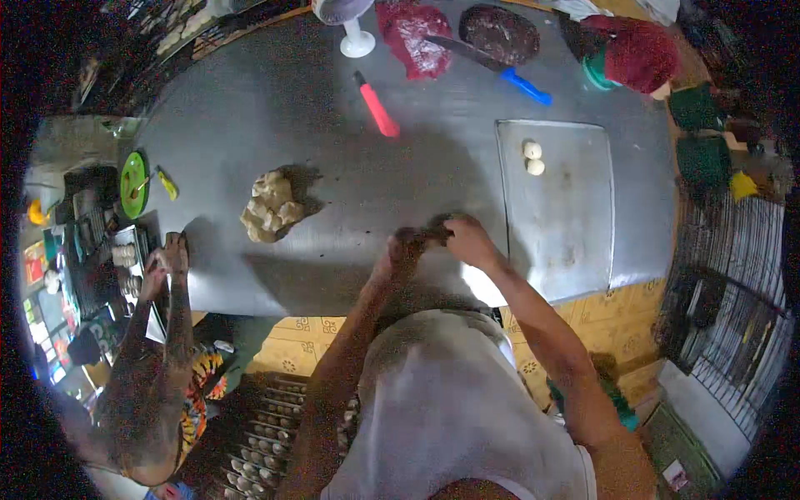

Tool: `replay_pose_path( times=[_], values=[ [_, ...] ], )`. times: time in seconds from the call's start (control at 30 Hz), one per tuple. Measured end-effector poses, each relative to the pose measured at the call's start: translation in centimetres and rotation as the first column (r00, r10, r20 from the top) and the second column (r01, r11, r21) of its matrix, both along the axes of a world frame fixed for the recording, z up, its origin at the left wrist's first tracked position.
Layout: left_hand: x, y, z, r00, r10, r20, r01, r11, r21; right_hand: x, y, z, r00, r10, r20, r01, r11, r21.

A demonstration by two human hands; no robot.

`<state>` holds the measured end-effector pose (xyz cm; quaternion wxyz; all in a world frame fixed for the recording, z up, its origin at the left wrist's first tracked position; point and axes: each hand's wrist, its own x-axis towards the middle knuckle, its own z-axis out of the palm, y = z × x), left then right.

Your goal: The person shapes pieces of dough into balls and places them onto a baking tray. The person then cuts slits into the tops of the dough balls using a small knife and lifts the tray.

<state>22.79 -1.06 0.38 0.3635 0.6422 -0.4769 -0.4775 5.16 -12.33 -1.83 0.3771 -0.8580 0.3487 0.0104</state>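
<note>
Where my left hand and right hand meet, mid-frame, the fingers look curled about a small dark piece; I can't tell how tightly. I judge I'm working it by hand, and the next move calls for an even pinch, with the dough lump left of centre and two pale balls upper right.
</note>
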Motion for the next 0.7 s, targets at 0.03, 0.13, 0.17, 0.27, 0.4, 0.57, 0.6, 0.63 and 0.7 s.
replay_pose_path(
  times=[0.03,0.13,0.17,0.27,0.4,0.57,0.6,0.63,0.7],
  values=[
    [-0.1,0.9,-1.6,0.998,0.033,0.057,-0.023,0.985,-0.17,0.3,0.4,0.4,0.993,-0.073,-0.097,0.089,0.98,0.176],
    [-0.5,-0.8,3.3,0.997,0.052,0.056,-0.038,0.974,-0.225,0.2,1.8,1.0,0.99,-0.143,-0.005,0.143,0.99,0.02],
    [-0.5,-0.3,3.7,0.988,-0.075,0.132,0.073,0.997,0.019,0.5,1.6,2.6,0.986,-0.164,-0.015,0.164,0.986,0.012],
    [-2.7,1.3,-0.7,1.0,0.026,-0.007,-0.027,0.926,-0.376,-0.3,2.5,1.8,0.936,-0.291,0.198,0.275,0.956,0.104],
    [-1.8,2.6,0.8,0.953,-0.011,0.303,0.103,0.952,-0.288,1.2,3.2,4.2,0.946,-0.316,-0.071,0.322,0.939,0.119],
    [-1.8,1.0,-2.2,0.95,0.261,-0.173,-0.285,0.949,-0.138,1.2,2.6,2.6,0.906,-0.421,-0.041,0.422,0.893,0.158],
    [-1.4,0.6,-2.4,0.974,0.172,0.148,-0.155,0.981,-0.119,0.7,2.6,2.9,0.857,-0.498,0.132,0.45,0.848,0.28],
    [-1.1,0.3,-3.2,0.892,0.056,0.449,-0.03,0.997,-0.065,0.2,2.4,3.7,0.764,-0.577,0.288,0.452,0.798,0.399],
    [-1.2,-0.2,-4.6,0.959,0.214,-0.185,-0.212,0.977,0.029,-1.7,2.2,6.0,0.824,-0.52,0.224,0.361,0.788,0.498]
  ],
)
